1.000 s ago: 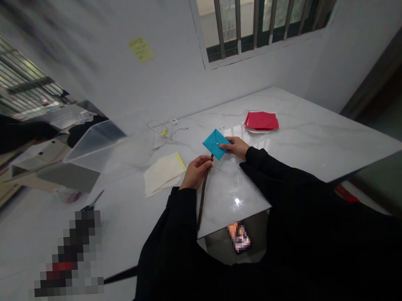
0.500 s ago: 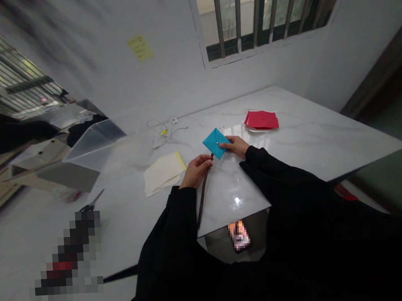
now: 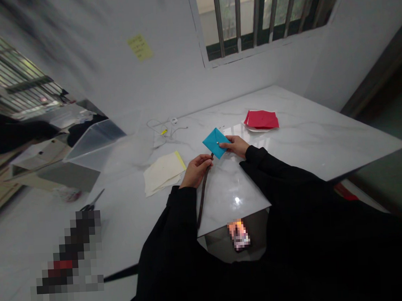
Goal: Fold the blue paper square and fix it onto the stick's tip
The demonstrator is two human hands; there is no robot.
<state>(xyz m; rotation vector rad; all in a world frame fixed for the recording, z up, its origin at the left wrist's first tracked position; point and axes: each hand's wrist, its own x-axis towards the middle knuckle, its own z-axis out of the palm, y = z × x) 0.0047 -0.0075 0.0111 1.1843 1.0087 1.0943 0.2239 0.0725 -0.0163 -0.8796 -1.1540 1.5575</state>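
Observation:
Between my hands is a blue folded paper envelope (image 3: 214,140) with a small round metallic fastener at its centre, turned so that its corners point up and down. My right hand (image 3: 236,146) pinches its right side, thumb on the front near the fastener. My left hand (image 3: 198,169) is closed on a thin dark brown strap (image 3: 203,197), whose upper end meets the envelope's lower edge. The strap hangs down towards the table's front edge. Whether it is joined to the envelope I cannot tell.
Cream paper sheets (image 3: 163,174) lie left of my left hand; red and white sheets (image 3: 262,120) lie at the back right. A thin cable (image 3: 156,130) is near the wall. Scissors (image 3: 93,202) point up beside a blurred-out dark object at left. A clear plastic box (image 3: 99,140) stands further back.

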